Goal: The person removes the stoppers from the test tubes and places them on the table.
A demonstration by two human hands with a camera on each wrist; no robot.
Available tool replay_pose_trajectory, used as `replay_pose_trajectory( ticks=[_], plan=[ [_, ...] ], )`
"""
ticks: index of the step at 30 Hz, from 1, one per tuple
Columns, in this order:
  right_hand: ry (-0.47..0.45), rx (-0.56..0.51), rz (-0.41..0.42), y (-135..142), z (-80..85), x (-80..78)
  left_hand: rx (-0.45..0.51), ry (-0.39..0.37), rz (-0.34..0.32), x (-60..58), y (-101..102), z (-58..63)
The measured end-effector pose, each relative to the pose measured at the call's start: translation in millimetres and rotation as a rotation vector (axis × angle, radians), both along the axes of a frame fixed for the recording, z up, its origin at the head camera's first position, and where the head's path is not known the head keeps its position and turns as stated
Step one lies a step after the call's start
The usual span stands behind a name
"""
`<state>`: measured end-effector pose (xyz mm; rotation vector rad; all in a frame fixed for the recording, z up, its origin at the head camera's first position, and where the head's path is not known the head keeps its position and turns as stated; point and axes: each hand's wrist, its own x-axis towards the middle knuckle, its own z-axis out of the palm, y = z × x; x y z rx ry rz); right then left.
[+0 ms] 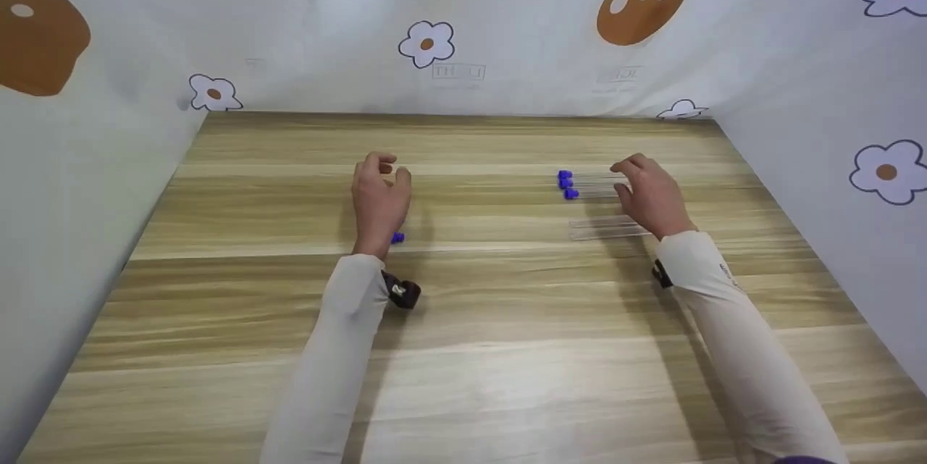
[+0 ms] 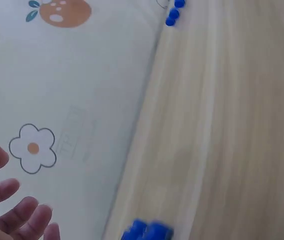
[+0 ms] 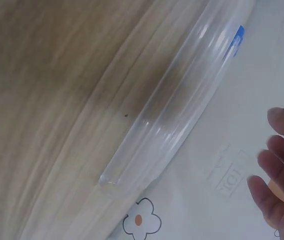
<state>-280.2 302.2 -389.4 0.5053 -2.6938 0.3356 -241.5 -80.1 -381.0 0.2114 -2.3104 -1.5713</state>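
My left hand (image 1: 380,196) hovers over the left half of the table, fingers loosely bent and holding nothing. Partly hidden by its wrist is a small blue stopper (image 1: 397,238); in the left wrist view blue stoppers (image 2: 149,231) show at the bottom edge. On the right, my right hand (image 1: 652,192) hangs over clear tubes, its fingers loosely curved around nothing. Three blue stoppers (image 1: 565,184) sit at the left ends of the farther clear tubes (image 1: 595,185). Nearer lie clear tubes (image 1: 601,228) with no stopper at their left ends, partly under the hand in this view.
The wood-grain table (image 1: 492,290) meets a pale printed cloth (image 1: 333,37) with flowers and carrots at the back and both sides. A dark wrist camera (image 1: 402,290) is strapped on the left sleeve, another (image 1: 661,274) on the right.
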Motion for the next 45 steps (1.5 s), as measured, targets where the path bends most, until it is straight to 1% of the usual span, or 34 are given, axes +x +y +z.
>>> replay_pose_trajectory(
  ticks=[4,7,10,13,17,19,21,24,27,30,34,37,45],
  plan=[
    [-0.042,0.001,0.005,-0.1,5.1,-8.5,0.047,0.016,-0.037,-4.0,11.6,5.5],
    [-0.059,0.011,0.002,2.6,5.1,-11.7,0.061,0.005,-0.083,-5.6,22.3,5.1],
    [-0.071,0.020,-0.004,6.7,1.9,-12.3,0.060,-0.011,-0.128,-6.7,34.9,0.4],
    [-0.107,0.023,-0.005,12.3,-3.6,-13.8,0.043,-0.023,-0.163,-8.2,48.9,-6.4],
    [-0.168,0.021,-0.006,21.4,-7.2,-14.3,0.012,-0.042,-0.244,-12.4,70.6,-13.4],
    [-0.177,0.014,0.000,25.7,-6.4,-14.1,0.003,-0.047,-0.296,-15.2,81.4,-14.7],
    [-0.180,0.001,0.013,28.9,-5.1,-14.6,0.015,-0.048,-0.335,-18.4,90.7,-15.1],
    [-0.182,-0.005,0.045,29.6,-4.3,-17.3,0.043,-0.054,-0.371,-20.6,100.1,-14.4],
    [-0.214,0.005,0.072,25.7,-5.5,-21.5,0.081,-0.070,-0.389,-21.9,105.6,-15.7],
    [-0.260,0.020,0.086,21.6,-9.3,-25.3,0.111,-0.090,-0.410,-23.3,111.5,-20.0],
    [-0.294,0.023,0.087,23.0,-15.2,-26.2,0.139,-0.100,-0.442,-25.1,125.1,-28.1],
    [-0.311,0.023,0.078,24.5,-16.0,-26.5,0.152,-0.106,-0.452,-26.1,134.1,-30.8],
    [-0.304,0.023,0.089,21.5,-10.3,-35.2,0.162,-0.094,-0.378,-32.6,149.1,-26.9]
  ],
)
